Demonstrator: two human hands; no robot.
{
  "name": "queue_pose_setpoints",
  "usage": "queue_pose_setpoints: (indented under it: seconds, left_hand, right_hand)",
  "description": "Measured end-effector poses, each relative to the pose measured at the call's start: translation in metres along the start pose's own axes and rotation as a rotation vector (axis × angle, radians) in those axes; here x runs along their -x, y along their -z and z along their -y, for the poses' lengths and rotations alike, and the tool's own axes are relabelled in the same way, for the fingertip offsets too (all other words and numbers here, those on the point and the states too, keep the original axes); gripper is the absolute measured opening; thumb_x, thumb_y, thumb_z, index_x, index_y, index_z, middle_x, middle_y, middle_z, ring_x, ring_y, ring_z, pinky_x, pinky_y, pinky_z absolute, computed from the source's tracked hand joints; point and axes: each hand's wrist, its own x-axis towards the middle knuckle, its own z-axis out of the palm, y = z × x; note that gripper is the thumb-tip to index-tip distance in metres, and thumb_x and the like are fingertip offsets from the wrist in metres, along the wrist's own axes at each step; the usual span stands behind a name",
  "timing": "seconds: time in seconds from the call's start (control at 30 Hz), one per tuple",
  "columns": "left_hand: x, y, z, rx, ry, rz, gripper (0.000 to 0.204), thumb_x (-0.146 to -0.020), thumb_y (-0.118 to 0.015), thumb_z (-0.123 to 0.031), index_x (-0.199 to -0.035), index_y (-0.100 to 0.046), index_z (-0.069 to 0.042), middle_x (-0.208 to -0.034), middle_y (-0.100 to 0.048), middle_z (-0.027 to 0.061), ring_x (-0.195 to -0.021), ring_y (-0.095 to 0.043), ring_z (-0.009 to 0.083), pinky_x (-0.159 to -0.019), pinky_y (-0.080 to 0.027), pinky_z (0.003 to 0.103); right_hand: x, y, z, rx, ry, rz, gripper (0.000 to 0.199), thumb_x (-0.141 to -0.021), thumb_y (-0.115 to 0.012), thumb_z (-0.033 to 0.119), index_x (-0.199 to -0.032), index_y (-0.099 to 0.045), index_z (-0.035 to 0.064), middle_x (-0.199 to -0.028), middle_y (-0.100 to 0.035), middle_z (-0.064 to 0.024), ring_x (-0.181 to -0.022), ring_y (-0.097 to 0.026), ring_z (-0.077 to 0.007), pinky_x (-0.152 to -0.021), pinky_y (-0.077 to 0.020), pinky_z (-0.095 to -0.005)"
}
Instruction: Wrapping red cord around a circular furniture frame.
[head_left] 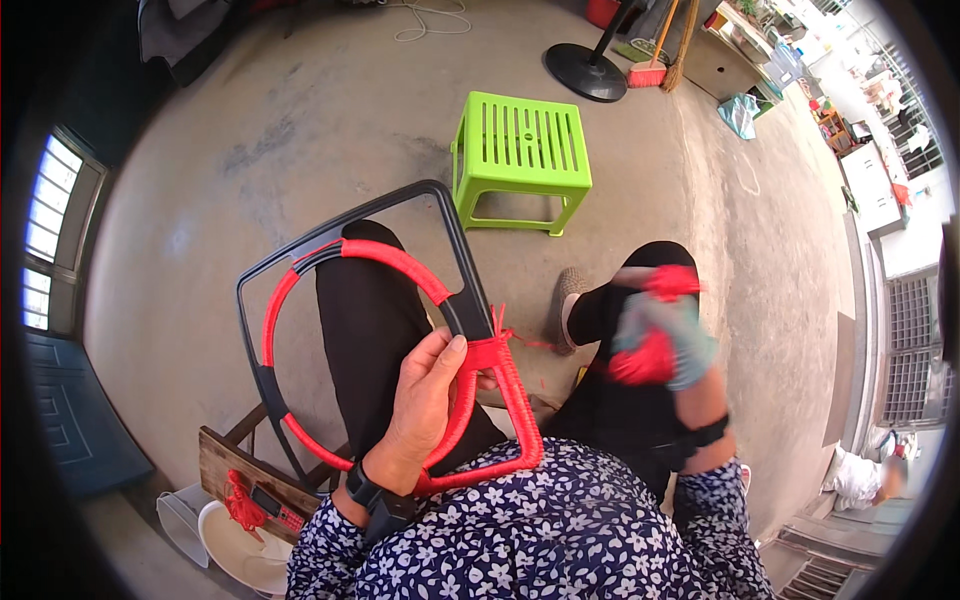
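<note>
My left hand (428, 385) is closed around a black frame (362, 205) at its red-wrapped joint, thumb on top. This frame is squarish with a ring (398, 262) set inside it, resting over my left thigh. Red cord is wound tightly along the frame's near right corner (522, 425) and around most of the ring; black stretches show between. Loose red strands stick up beside the joint. Over my right thigh, my right hand (665, 335), in a grey-green glove and smeared by motion, grips a bundle of red cord (645, 362) that bulges out on both sides of it.
A green plastic stool (528, 145) stands ahead on the concrete floor. Beyond it are a round black stand base (585, 72) and a broom (648, 72). At my left, a wooden bench (235, 470) carries red cord (243, 503) and a phone (278, 508), above a pale bucket (235, 550).
</note>
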Motion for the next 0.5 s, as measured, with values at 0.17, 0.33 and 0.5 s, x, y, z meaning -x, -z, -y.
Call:
queue_pose_setpoints:
  seconds: [0.17, 0.33, 0.5]
  left_hand:
    - [-0.003, -0.009, 0.0, -0.045, 0.016, 0.006, 0.025, -0.101, -0.045, -0.021, -0.105, -0.057, 0.0, -0.09, -0.067, 0.0082, -0.071, -0.065, 0.0136, -0.066, -0.054, 0.026]
    - [0.001, -0.003, -0.002, -0.03, 0.057, -0.12, 0.024, -0.1, -0.048, -0.024, -0.099, -0.056, -0.002, -0.08, -0.065, 0.0067, -0.065, -0.063, 0.0127, -0.059, -0.052, 0.025]
    - [0.002, -0.003, -0.002, -0.057, 0.064, -0.112, 0.022, -0.099, -0.051, -0.024, -0.094, -0.055, -0.004, -0.073, -0.062, 0.0053, -0.06, -0.062, 0.0125, -0.055, -0.052, 0.025]
  right_hand:
    - [-0.03, -0.06, -0.045, -0.004, -0.275, 0.432, 0.025, -0.086, -0.065, 0.026, -0.092, -0.062, 0.0021, -0.077, -0.064, -0.0039, -0.071, -0.061, -0.0119, -0.067, -0.0498, -0.0269]
    - [-0.028, -0.05, -0.052, -0.254, -0.21, 0.267, 0.022, -0.085, -0.067, 0.024, -0.091, -0.057, 0.0043, -0.089, -0.065, -0.0095, -0.077, -0.062, -0.0187, -0.071, -0.0539, -0.0342]
    - [-0.025, -0.068, -0.04, -0.934, -0.156, 0.216, 0.024, -0.082, -0.069, 0.023, -0.076, -0.052, 0.0082, -0.073, -0.055, -0.0066, -0.07, -0.06, -0.0258, -0.067, -0.0548, -0.0394]
